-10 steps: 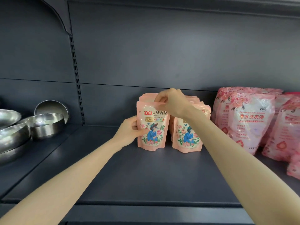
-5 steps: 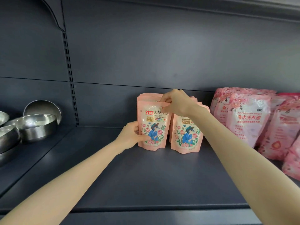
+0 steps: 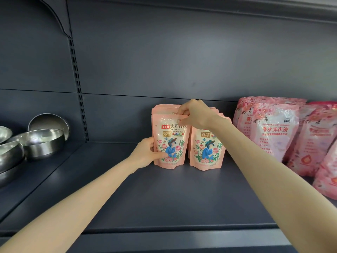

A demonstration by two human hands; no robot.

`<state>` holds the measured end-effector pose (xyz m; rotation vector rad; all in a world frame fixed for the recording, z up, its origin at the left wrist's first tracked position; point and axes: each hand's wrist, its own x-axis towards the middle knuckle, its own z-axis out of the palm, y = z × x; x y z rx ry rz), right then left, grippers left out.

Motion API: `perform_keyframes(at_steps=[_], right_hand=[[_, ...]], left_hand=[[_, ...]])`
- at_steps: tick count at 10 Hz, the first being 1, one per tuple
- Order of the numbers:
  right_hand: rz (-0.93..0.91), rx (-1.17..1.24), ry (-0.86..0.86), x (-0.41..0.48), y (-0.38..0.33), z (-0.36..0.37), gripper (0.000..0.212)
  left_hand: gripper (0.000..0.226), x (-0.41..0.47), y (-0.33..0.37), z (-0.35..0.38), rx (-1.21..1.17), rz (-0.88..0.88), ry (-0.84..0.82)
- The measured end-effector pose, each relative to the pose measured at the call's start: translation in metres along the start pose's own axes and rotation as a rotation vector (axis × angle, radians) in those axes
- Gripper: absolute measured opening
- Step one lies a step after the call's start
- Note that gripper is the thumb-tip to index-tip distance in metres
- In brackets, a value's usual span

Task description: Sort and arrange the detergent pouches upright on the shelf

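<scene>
Both hands hold the front pink pouch (image 3: 170, 141): the left hand (image 3: 145, 154) grips its lower side, the right hand (image 3: 195, 114) pinches its top edge. It stands upright near the back of the shelf (image 3: 164, 198), touching more pouches (image 3: 206, 145). Bigger pink bags (image 3: 273, 130) lean at the right end; metal bowls (image 3: 43, 141) sit at the left.

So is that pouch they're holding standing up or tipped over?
Upright. The held pouch stands on its base on the shelf, left hand gripping its side, right hand pinching its top.
</scene>
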<state>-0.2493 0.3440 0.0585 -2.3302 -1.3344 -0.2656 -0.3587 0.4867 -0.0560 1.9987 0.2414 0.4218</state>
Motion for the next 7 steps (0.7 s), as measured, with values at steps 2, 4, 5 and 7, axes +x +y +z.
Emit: perform_keyframes(at_steps=[2, 4, 5, 7], right_hand=[[-0.023, -0.024, -0.009, -0.003, -0.001, -0.001, 0.026], [-0.008, -0.077, -0.040, -0.007, -0.002, -0.004, 0.035], [0.016, -0.099, -0.083, -0.008, -0.004, -0.008, 0.039], [0.036, -0.110, -0.069, -0.030, -0.002, -0.034, 0.034]], left_hand=[[0.045, -0.001, -0.001, 0.000, 0.016, -0.019, 0.009], [0.046, -0.007, 0.012, -0.002, 0.084, -0.074, -0.054], [0.043, -0.011, 0.020, -0.007, 0.186, -0.120, -0.069], [0.060, -0.031, 0.037, -0.015, 0.583, -0.127, 0.131]])
